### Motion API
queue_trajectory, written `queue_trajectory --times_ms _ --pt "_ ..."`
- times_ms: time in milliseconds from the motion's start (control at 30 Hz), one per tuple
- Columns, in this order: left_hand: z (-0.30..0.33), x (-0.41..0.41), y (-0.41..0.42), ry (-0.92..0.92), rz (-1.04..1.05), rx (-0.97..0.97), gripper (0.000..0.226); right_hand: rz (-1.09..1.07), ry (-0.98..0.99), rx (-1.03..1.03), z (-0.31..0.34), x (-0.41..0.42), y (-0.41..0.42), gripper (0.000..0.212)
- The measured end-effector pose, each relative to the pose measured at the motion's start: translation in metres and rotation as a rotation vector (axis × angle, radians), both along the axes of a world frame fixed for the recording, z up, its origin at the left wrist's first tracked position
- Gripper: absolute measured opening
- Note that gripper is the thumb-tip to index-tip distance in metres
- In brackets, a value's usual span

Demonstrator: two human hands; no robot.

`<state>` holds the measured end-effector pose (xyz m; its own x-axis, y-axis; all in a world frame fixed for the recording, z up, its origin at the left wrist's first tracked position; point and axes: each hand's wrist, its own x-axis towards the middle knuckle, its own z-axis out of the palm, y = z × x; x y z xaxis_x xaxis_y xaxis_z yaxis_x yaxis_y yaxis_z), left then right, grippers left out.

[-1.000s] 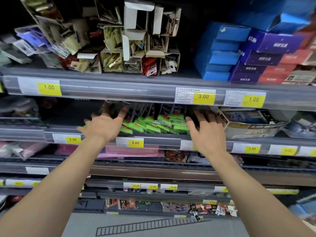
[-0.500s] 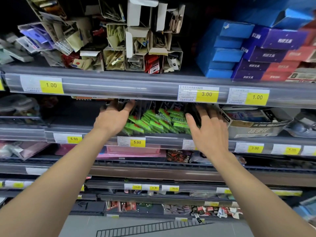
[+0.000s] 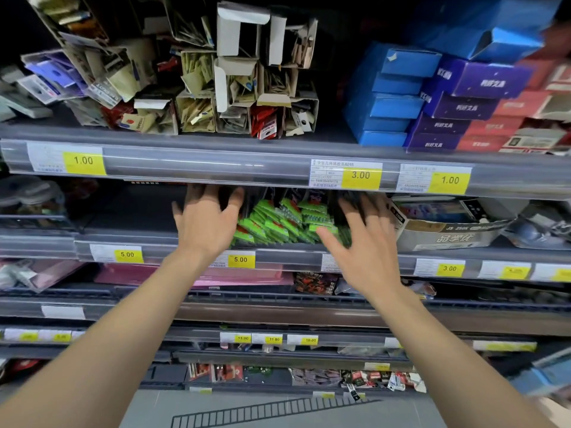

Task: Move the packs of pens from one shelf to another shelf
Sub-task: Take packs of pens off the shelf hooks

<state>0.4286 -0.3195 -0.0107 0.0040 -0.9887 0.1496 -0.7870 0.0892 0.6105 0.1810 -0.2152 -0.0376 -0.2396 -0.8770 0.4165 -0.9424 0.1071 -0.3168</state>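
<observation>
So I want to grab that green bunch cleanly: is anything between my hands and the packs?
Nothing visible. The left hand and right hand flank the green pen packs with open fingers. Only the shelf edge above hangs low over the fingertips, and the cardboard box sits close on the right.

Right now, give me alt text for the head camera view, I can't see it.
Two bare hands, left hand and right hand, reach with fingers spread toward green pen packs on a store shelf. Blue boxes are stacked on the shelf above.
</observation>
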Motion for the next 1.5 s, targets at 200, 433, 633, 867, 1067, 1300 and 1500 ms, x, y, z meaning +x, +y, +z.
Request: queue_trajectory --times_ms 200,433,633,867,1067,1300,1500 --pt "-0.007 -0.038 0.089 0.233 -0.182 -0.356 0.015 0.128 0.096 0.148 0.024 0.019 -0.011 0.071" --pt "-0.010 -0.058 0.100 0.645 -0.268 0.233 0.018 0.177 0.111 0.063 0.034 0.028 -0.007 0.031" --pt "0.000 -0.073 0.092 0.974 -0.179 0.525 0.031 0.248 0.088 -0.220 0.018 0.022 0.008 0.019" --pt "0.016 -0.088 0.090 1.546 -0.192 0.900 0.040 0.284 0.055 -0.393 0.008 0.024 0.031 0.022" --pt "0.020 -0.092 0.090 1.526 -0.309 1.021 0.039 0.433 0.168 -0.397 0.001 0.033 0.055 0.022" --pt "0.012 -0.091 0.089 1.396 -0.165 0.922 0.030 0.320 -0.323 -0.503 0.010 0.022 0.071 0.018" --pt "0.013 -0.089 0.096 1.352 -0.137 0.898 0.029 -0.304 -1.431 0.115 0.044 0.016 0.029 0.040"
